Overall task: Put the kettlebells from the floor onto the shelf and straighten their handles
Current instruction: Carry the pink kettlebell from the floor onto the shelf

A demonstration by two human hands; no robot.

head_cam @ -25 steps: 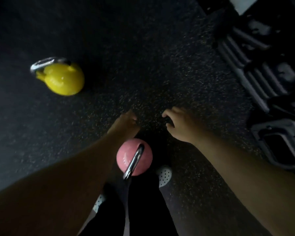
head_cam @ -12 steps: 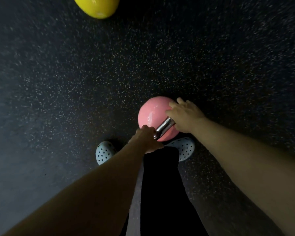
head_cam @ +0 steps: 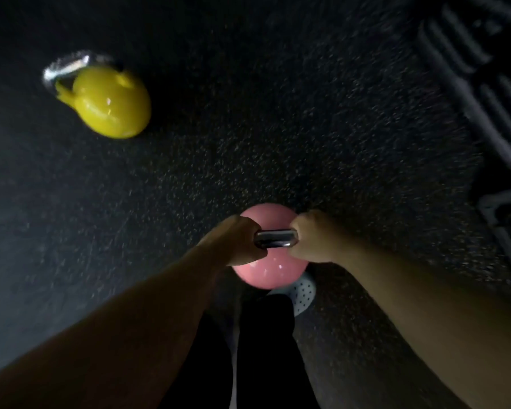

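1. Both hands are on the pink kettlebell (head_cam: 270,273) right now: the left hand (head_cam: 233,242) is wrapped round one end of its steel handle (head_cam: 275,238), the right hand (head_cam: 311,239) round the other, each grip closed tight on the bar.
2. The pink bell sits low in front of the person, just above a pale perforated shoe (head_cam: 303,293); whether it has left the floor (head_cam: 248,128) I cannot tell from this angle.
3. Over to the far left, the yellow kettlebell (head_cam: 112,104) lies tipped on its side on the floor, handle pointing away, untouched and well apart from the hands.
4. At the right edge there is a dark rack (head_cam: 469,93) with bars; it is blurred, and I cannot say whether this is the shelf.
5. My read: early days. No bell is seen shelved, no handle straightened. The pink one is only being picked up, the carry and placing are ahead, and the yellow one waits its turn.
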